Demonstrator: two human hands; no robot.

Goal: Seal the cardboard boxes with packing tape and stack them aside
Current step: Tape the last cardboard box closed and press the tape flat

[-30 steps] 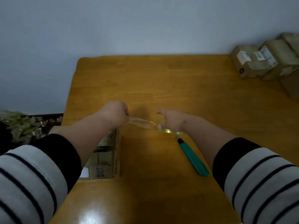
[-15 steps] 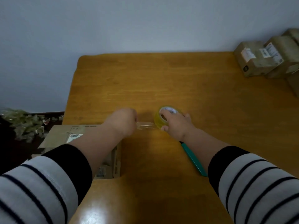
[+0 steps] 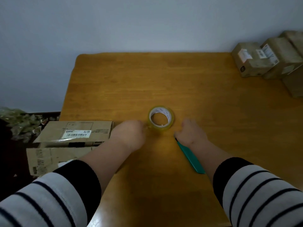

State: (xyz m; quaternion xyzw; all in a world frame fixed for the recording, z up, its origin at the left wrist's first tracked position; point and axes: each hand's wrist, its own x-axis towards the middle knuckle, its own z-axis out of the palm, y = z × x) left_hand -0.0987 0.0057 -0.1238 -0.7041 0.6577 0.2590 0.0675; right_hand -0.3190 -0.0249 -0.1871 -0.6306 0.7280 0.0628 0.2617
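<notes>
The tape roll (image 3: 161, 118) lies flat at the table's (image 3: 205, 99) centre; the left hand (image 3: 131, 135), at its 8 o'clock, pinches the tape end at the roll's edge, while the right hand (image 3: 191, 133), at its 4 o'clock, is apart from it with fingers loosely curled, holding nothing. A green knife (image 3: 191, 157) lies partly under the right wrist. At 9 o'clock off the table edge sits a box (image 3: 73, 133) with a barcode label reading "标快", and labelled boxes (image 3: 262, 61), their print too small to read, stand at 2 o'clock.

Plain home room: wooden table (image 3: 164, 82) against bare wall (image 3: 131, 22); parcel boxes (image 3: 255, 63) at 2 o'clock.
</notes>
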